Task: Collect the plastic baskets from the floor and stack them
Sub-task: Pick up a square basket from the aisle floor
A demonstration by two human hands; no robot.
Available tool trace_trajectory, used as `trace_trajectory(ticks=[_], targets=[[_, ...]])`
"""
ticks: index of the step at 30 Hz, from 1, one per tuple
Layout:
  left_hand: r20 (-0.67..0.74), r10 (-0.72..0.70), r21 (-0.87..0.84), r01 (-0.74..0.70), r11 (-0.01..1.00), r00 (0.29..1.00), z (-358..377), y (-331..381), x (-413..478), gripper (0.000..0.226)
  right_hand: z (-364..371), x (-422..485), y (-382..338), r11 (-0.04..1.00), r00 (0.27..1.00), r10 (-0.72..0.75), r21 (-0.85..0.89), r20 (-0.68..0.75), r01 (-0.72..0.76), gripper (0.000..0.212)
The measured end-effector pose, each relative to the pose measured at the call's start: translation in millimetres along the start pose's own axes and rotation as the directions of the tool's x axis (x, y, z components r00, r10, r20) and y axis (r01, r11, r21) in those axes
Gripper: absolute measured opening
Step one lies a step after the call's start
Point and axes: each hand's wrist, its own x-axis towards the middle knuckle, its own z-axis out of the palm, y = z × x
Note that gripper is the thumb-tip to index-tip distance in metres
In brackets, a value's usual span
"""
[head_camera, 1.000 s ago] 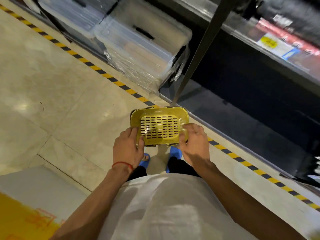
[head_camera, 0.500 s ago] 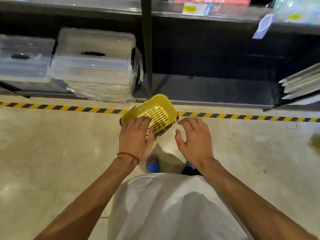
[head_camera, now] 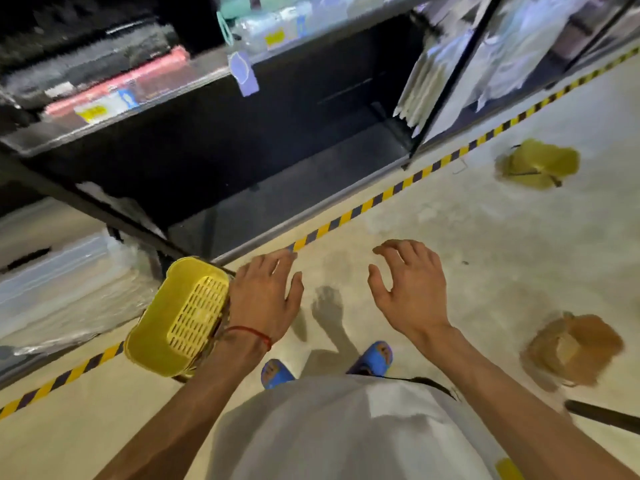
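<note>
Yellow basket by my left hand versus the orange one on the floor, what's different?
The yellow basket is up off the floor beside the left hand, slotted bottom facing the camera; the orange basket lies on the floor to the right, untouched. One is bright yellow, the other brownish orange and blurred. Both are baskets.

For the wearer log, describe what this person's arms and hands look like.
Both forearms are bare, with no sleeves in view. There are no gloves on the left hand or the right hand. A thin red string bracelet circles the left wrist, and the right wrist carries nothing. No rings show.
</note>
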Motion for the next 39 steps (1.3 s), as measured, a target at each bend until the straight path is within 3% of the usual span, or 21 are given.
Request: trace_trajectory(ticks=[11,17,22,30,35,39], targets=[[0.016,0.357,0.015,-0.357,0.934,0.934,65.2,235.6,118.8,0.036,-63.0,-23.9,210.2,0.951,0.952,0.301,-0.051,-0.065,-0.304,0.025],[0.104,0.527,-0.076,-0.522,0.850,0.843,94.8,317.3,189.1,0.036,-80.4,-12.0,291.0,0.877,0.877,0.466,-0.072,-0.117,-0.476,0.026],[0.134,0.656,-0.145,-0.640,0.755,0.743,123.6,394.0,271.1,0.033,-93.2,11.1,358.6,0.770,0.765,0.610,-0.072,-0.205,-0.634,0.025],[0.189,0.884,-0.182,-0.869,0.460,0.428,151.2,544.5,385.7,0.035,-141.1,27.7,444.7,0.489,0.512,0.802,-0.154,-0.309,-0.859,0.027],[0.149,0.972,-0.220,-0.952,0.214,0.184,174.0,630.0,408.9,0.036,-158.8,14.3,470.9,0.248,0.278,0.873,-0.126,-0.401,-0.960,0.028],[0.141,0.989,-0.245,-0.966,0.080,0.046,198.7,691.8,403.6,0.033,-158.7,-10.4,497.1,0.121,0.134,0.899,-0.057,-0.416,-0.991,0.027]])
